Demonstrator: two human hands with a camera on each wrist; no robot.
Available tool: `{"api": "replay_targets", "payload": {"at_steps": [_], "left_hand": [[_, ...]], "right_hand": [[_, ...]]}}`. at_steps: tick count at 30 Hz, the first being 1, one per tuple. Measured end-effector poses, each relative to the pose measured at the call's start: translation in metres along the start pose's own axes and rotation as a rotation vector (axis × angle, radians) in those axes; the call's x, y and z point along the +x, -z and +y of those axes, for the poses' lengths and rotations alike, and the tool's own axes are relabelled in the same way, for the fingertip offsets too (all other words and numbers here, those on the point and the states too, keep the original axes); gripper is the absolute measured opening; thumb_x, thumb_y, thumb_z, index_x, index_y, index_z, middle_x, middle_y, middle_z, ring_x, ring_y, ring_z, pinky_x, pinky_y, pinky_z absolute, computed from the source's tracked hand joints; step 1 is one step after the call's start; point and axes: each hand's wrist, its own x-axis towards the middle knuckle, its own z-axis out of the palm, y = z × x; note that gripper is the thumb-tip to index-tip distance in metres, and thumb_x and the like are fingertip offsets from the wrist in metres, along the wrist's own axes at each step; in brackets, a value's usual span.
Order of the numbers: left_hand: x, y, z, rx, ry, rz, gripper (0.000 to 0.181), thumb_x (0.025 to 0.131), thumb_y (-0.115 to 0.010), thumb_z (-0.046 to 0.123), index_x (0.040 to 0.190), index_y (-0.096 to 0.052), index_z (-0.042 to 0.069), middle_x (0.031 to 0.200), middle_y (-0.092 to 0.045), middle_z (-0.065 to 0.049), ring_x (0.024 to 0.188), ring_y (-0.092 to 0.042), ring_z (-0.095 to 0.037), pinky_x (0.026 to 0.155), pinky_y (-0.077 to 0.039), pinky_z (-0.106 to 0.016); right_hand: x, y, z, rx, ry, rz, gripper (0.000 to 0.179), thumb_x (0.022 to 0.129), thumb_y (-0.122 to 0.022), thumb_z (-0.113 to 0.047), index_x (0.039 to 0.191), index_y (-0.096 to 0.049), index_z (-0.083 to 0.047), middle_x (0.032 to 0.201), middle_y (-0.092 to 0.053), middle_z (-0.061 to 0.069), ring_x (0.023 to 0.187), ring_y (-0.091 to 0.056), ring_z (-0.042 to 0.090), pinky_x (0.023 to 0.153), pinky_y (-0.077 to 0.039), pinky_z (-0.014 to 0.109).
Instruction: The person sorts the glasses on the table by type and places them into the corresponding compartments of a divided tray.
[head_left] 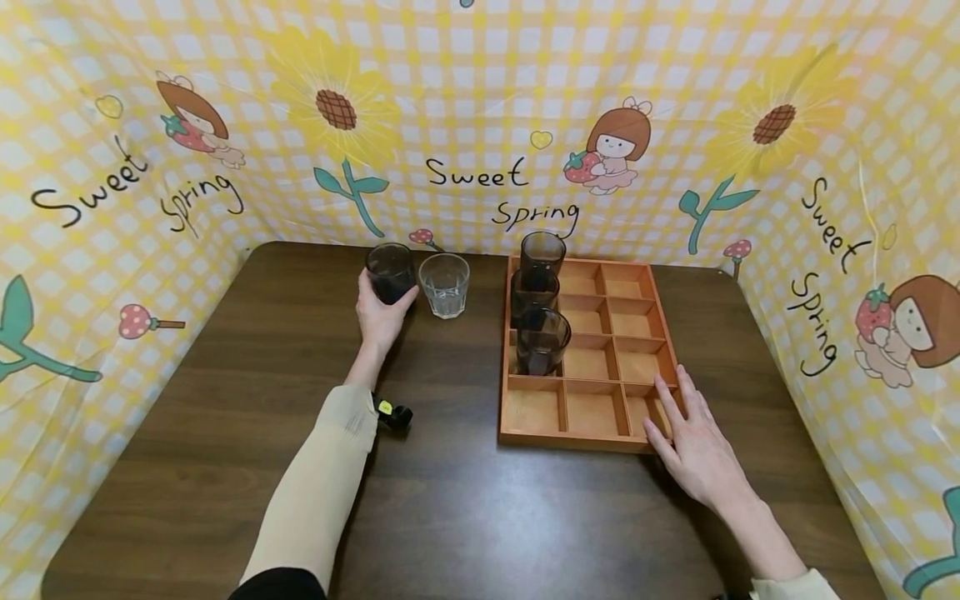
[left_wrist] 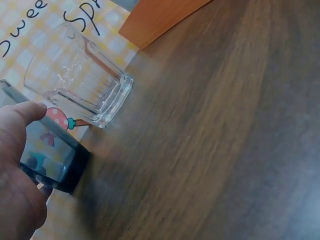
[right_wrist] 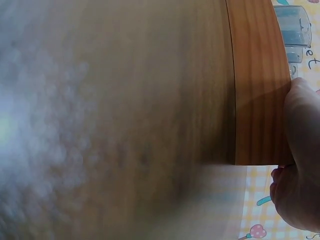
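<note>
Your left hand (head_left: 382, 321) is clamped round a dark tinted tumbler (head_left: 392, 271) at the far left of the brown wooden table (head_left: 262, 392), thumb on its right side, fingers wrapping the left. Whether its base touches the wood, I can't tell from here. Just to its right stands a clear glass tumbler (head_left: 447, 287), upright, facets showing low on its wall, and your left wrist camera catches it close beside your thumb.

Across to the right sits the wooden compartment tray (head_left: 577, 442), three compartments wide and four deep. Down its left column you've got three dark glasses in a line: the far glass (head_left: 543, 252) in the back row, the middle glass (head_left: 522, 293) partly hidden in the second, the near glass (head_left: 543, 343) in the third, all upright.

And there's your right hand (head_left: 697, 454), well apart from the left, fingers spread and fairly straight, resting at the tray's near right corner, thumb reaching over the corner compartment.

A cream sleeve (head_left: 315, 483) covers your left forearm, with a black wrist strap (head_left: 382, 408) at its cuff. Round the table hangs yellow checked cloth (head_left: 480, 83), sunflowers and "Sweet Spring" lettering across it.
</note>
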Motion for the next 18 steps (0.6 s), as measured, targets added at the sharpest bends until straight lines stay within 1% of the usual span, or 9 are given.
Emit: {"api": "replay_targets", "payload": {"at_steps": [4,7,11,14,18], "left_hand": [[-0.007,0.004,0.002,0.004,-0.02,0.015,0.086,0.091,-0.09,0.022,0.163,-0.043,0.012,0.164,-0.056,-0.015,0.155,-0.05,-0.033,0.13,-0.038,-0.051],[-0.011,0.007,0.004,-0.012,-0.045,0.032,0.087,0.09,-0.091,0.021,0.162,-0.044,0.013,0.16,-0.06,-0.016,0.151,-0.055,-0.033,0.126,-0.043,-0.051],[-0.015,0.013,0.013,-0.03,-0.081,0.041,0.089,0.089,-0.092,0.023,0.162,-0.044,0.013,0.153,-0.065,-0.02,0.14,-0.064,-0.035,0.115,-0.052,-0.05],[-0.02,0.017,0.022,-0.033,-0.106,0.039,0.09,0.088,-0.093,0.024,0.162,-0.044,0.014,0.147,-0.069,-0.021,0.132,-0.069,-0.035,0.106,-0.056,-0.041],[-0.029,0.022,0.031,-0.033,-0.146,0.029,0.087,0.086,-0.095,0.024,0.159,-0.047,0.015,0.139,-0.073,-0.02,0.124,-0.072,-0.033,0.095,-0.054,-0.023]], "right_hand": [[-0.001,-0.002,-0.001,-0.003,0.004,-0.002,0.075,0.113,-0.059,-0.038,0.174,-0.029,-0.008,0.182,-0.01,0.03,0.159,-0.029,0.063,0.132,-0.026,0.067],[-0.001,-0.003,-0.002,-0.002,0.004,-0.002,0.075,0.113,-0.06,-0.038,0.174,-0.029,-0.007,0.182,-0.011,0.03,0.159,-0.029,0.062,0.132,-0.028,0.068],[-0.001,-0.003,-0.002,-0.001,0.003,0.004,0.075,0.113,-0.06,-0.039,0.174,-0.029,-0.008,0.182,-0.011,0.029,0.16,-0.029,0.061,0.133,-0.026,0.066],[-0.001,-0.002,-0.001,-0.003,0.007,0.012,0.075,0.113,-0.059,-0.038,0.174,-0.029,-0.007,0.182,-0.011,0.03,0.16,-0.029,0.062,0.135,-0.024,0.064],[0.0,0.0,0.0,-0.008,0.01,0.018,0.074,0.114,-0.059,-0.037,0.174,-0.029,-0.007,0.183,-0.01,0.03,0.159,-0.029,0.062,0.136,-0.022,0.063]]}}
